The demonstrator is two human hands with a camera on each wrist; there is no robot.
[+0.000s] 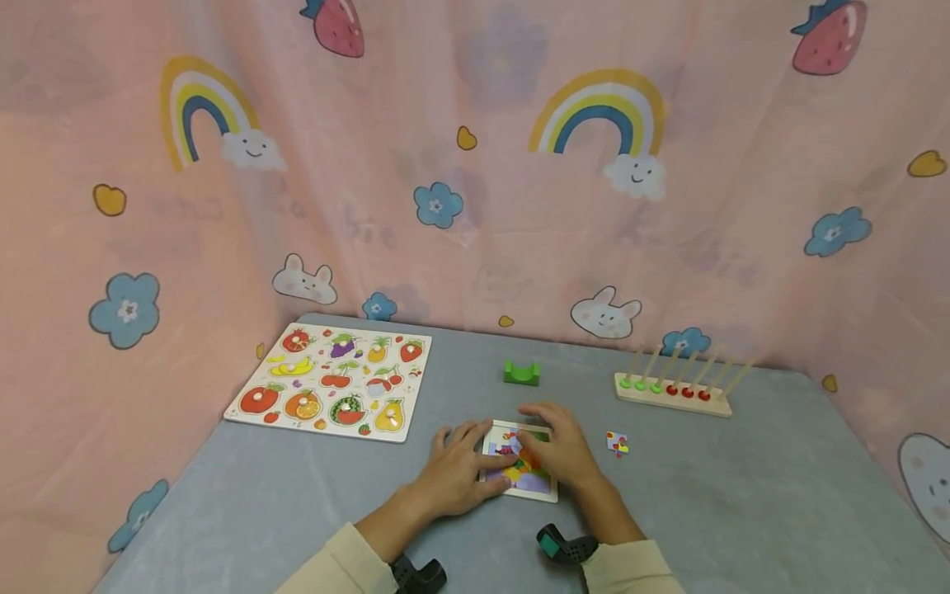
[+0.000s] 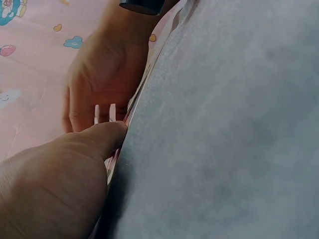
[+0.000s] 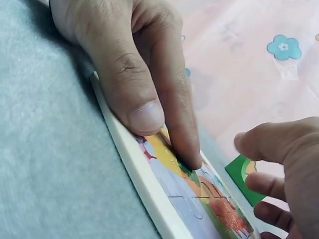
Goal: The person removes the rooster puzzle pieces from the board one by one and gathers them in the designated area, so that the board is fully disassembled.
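Observation:
A small framed jigsaw puzzle (image 1: 530,487) lies flat on the table between both hands, its picture partly covered by fingers. My left hand (image 1: 456,474) rests over its left side; in the right wrist view the thumb (image 3: 147,117) and index finger (image 3: 185,134) of that hand touch the pieces. Over the right side is my right hand (image 1: 567,450), fingers relaxed and spread with nothing between them, near the far edge of the frame (image 3: 144,191). A loose jigsaw piece (image 1: 617,443) lies to the right of this hand.
A fruit peg-puzzle board (image 1: 312,400) lies at the left. Behind the jigsaw sits a green curved block (image 1: 522,374). At the back right stands a wooden counting rack (image 1: 671,396) with upright sticks and green and red beads. A pink patterned curtain (image 1: 475,247) borders the table.

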